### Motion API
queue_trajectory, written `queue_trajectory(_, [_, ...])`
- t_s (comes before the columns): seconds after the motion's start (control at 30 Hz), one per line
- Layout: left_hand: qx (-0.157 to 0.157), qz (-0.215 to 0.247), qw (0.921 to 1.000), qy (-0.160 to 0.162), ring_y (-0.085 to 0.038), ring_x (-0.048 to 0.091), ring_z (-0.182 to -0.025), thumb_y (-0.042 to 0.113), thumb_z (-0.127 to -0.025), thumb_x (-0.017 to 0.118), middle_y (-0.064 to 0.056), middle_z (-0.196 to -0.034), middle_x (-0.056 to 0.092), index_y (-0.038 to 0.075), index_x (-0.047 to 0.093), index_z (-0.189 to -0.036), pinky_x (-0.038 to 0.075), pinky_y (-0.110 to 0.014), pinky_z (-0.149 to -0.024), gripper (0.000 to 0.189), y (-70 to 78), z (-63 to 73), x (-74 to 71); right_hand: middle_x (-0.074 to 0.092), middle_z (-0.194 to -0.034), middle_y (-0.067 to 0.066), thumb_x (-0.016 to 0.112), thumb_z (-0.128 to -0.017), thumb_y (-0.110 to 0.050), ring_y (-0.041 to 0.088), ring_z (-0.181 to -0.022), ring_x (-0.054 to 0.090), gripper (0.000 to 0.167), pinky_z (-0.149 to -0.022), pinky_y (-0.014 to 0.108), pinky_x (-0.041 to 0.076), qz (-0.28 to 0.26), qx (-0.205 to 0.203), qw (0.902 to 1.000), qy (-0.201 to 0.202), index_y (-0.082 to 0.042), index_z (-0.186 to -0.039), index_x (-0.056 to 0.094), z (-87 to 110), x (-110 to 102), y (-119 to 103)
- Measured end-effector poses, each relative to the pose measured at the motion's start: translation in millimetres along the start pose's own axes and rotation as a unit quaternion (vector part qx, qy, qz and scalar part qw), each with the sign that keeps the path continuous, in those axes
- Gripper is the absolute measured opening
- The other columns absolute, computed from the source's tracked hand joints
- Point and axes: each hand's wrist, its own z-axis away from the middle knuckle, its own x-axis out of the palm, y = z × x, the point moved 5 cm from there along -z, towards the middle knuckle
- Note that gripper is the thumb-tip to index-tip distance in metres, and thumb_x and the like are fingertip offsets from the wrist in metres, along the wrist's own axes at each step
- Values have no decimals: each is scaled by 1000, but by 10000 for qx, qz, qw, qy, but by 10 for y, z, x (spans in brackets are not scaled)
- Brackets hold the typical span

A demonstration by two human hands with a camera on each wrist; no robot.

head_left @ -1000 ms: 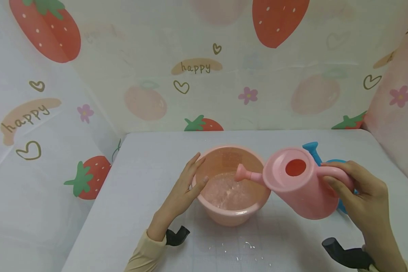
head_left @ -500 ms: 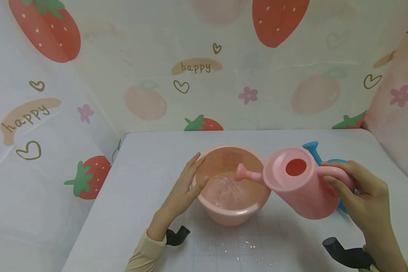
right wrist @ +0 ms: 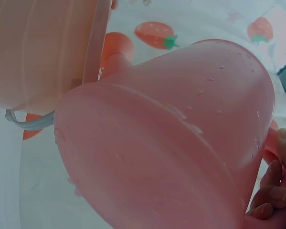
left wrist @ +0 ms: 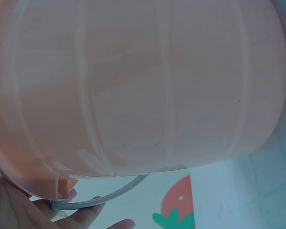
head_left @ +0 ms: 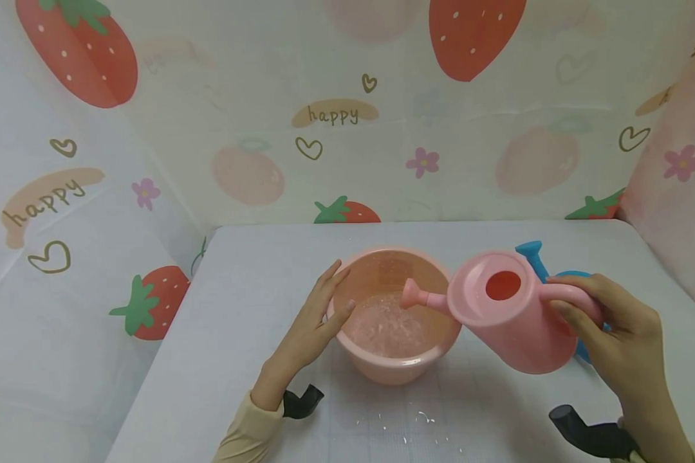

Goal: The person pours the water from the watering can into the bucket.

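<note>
A pink watering can (head_left: 515,321), beaded with drops in the right wrist view, tilts toward a peach-pink bucket (head_left: 396,363). My right hand (head_left: 628,331) grips its handle. The spout head (head_left: 414,294) hangs over the bucket's inside, where rippled water (head_left: 388,331) lies. Fairly straight fingers of my left hand (head_left: 309,325) rest on the bucket's left rim, the thumb reaching over the inner side. In the left wrist view the bucket's ribbed wall (left wrist: 128,86) fills most of the picture, and a grey bail handle (left wrist: 109,195) runs beside those fingers.
Behind the pink can stands a blue watering can (head_left: 533,257), mostly hidden by it and my right hand. Water drops (head_left: 425,417) lie on the white table (head_left: 255,276) before the bucket. A strawberry-printed cloth (head_left: 469,128) stands behind and at the sides.
The water's surface in the bucket keeps rippling, its pattern differing from frame to frame. Both hands, the watering can and the bucket hold nearly the same places.
</note>
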Motion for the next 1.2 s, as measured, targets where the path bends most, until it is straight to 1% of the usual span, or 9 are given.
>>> queue_trajectory(0.3, [75,34,10000,-7,-16,15,-141,42,-95,45,5,-154,15,24,29,-145,23,-56,-107,55,21,6,-6,65,-94,-5,67,-80,5,5,-85,57,22,-73,8,45,23,29,10000,18,13,-100,64,1,-2,-13])
queue_trajectory(0.73, [24,-17,10000,0,-12,15,-140,42,-95,45,8,-154,15,24,29,-145,23,-52,-109,55,18,10,-2,66,-94,-5,67,-80,6,6,-86,57,21,-74,8,45,-22,38,10000,33,13,-100,64,-16,4,-61])
queue_trajectory(1.0, [47,-28,10000,42,-13,16,-140,43,-95,45,6,-154,16,24,30,-145,23,-53,-108,55,22,6,-6,66,-95,-6,66,-80,7,6,-87,57,22,-75,8,45,66,109,9999,29,13,-100,64,-8,2,-41])
queue_trajectory(1.2, [38,4,10000,33,-13,16,-140,43,-95,45,6,-154,16,24,30,-145,23,-53,-108,55,19,10,-4,66,-96,-5,67,-79,6,6,-87,58,22,-76,9,45,14,91,10000,19,13,-101,64,3,-1,-8])
